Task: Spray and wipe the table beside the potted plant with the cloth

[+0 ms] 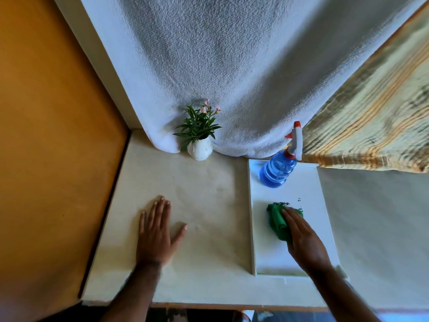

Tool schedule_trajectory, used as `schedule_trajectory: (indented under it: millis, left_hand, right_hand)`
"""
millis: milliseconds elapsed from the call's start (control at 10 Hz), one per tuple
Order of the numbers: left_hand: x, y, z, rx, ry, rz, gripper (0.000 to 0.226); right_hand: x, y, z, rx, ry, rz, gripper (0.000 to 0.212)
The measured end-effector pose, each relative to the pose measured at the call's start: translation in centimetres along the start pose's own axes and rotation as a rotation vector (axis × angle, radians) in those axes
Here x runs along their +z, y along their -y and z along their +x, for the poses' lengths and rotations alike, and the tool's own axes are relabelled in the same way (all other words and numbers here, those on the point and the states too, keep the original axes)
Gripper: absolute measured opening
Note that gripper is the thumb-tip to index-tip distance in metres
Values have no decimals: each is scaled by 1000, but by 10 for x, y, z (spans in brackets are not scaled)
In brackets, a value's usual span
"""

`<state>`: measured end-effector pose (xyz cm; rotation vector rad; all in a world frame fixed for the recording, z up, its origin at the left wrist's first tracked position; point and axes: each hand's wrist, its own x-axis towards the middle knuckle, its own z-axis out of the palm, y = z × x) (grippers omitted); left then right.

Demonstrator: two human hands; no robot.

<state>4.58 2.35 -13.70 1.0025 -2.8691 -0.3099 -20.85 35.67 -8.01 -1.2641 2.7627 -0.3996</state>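
Cloth: a crumpled green fabric cloth [278,223] is lying on the white rectangular tray [320,194], toward the tray's near half and closer to its left edge than its right.
Handling: it is looking soft, light and limp, so it should bunch up under the fingers and not slide much on the tray; gathering the thick folded middle would probably be the surest place to take hold.
Right hand: the right hand [304,242] is lying flat on the cloth's near right part with fingers stretched out and spread, pressing and not clenching; most of the cloth is showing beyond and to the left of the fingertips.
Left hand: the left hand [155,235] is resting palm down and open on the cream table top [204,194], near its front left, well apart from the cloth and holding nothing.
Spray bottle: a clear blue plastic bottle with a white and red trigger head [278,169] is standing at the tray's far left corner, untouched, apart from both hands.
Potted plant: a small green leafy plant with pink flowers in a white pot [199,135] is sitting at the table's far edge, against the white hanging fabric [232,66].
Stage: judging by this, the bare table between plant and left hand is waiting for spraying and wiping.
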Motion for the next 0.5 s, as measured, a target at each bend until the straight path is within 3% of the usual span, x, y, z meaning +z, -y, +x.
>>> schedule_trajectory:
  millis: [200,300,400,500]
  left_hand:
    - [1,0,0,6,53,55,92]
    - [-1,1,0,6,150,66,96]
    - [-20,-3,10,35,158,102,107]
    - [-64,-20,35,110,48,92,101]
  right_hand:
    - [13,2,-15,-17,201,-170,110]
    - [-5,12,-11,-65,182,-187,112]
    - [-29,40,11,-244,80,-177,105]
    - [-68,76,52,-342,1,-174,96]
